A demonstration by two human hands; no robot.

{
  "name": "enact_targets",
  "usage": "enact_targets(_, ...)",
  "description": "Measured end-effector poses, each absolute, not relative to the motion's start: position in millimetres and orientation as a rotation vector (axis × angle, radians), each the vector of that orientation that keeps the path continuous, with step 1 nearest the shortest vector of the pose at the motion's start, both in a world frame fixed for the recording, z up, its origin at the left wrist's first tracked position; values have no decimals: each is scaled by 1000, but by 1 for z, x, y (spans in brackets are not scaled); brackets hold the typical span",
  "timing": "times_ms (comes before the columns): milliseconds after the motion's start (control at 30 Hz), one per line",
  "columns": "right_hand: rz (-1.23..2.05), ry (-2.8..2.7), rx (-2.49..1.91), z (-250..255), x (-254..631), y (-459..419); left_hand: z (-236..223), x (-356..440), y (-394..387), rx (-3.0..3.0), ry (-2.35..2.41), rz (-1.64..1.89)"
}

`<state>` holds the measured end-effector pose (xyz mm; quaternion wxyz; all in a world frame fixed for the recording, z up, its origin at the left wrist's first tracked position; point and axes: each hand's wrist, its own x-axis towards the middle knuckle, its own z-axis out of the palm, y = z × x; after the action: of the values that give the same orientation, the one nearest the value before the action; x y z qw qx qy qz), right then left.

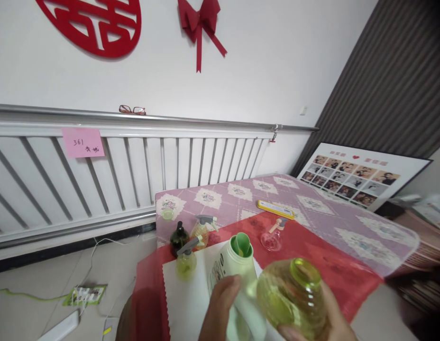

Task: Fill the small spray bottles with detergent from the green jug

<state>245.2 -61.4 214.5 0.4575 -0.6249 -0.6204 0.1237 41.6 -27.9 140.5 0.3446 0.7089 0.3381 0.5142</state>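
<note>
My left hand is closed around the side of a pale green detergent bottle, its thumb showing near the printed label. That bottle is uncapped, with a green pouring spout inside its mouth. In my right hand is a see-through yellow-green bottle, tilted, its wide neck uncovered. The two bottles are close together; whether they touch I cannot tell. Left of them stand a yellow-green spray bottle, a dark green pump bottle and an amber spray bottle.
A clear pink spray bottle stands on the red cloth, behind the bottles. Farther back lies a yellow-edged box on the purple patterned table cover. A small green lid-like piece is near the left edge. Cables and a power strip lie on the floor.
</note>
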Motion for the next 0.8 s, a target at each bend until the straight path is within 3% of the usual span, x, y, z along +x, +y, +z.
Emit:
enact_targets(167, 35, -1658, -1647, 248, 271, -26, 104, 16, -4, 1738, 1049, 1408)
enact_targets(533, -302, -2040, -1793, 266, 292, 9, -1, -12, 27, 1662, 1265, 1073)
enact_targets(800, -541, -2163, -1802, 283, 286, 17, -14, -9, 22, 1737, 1280, 1112)
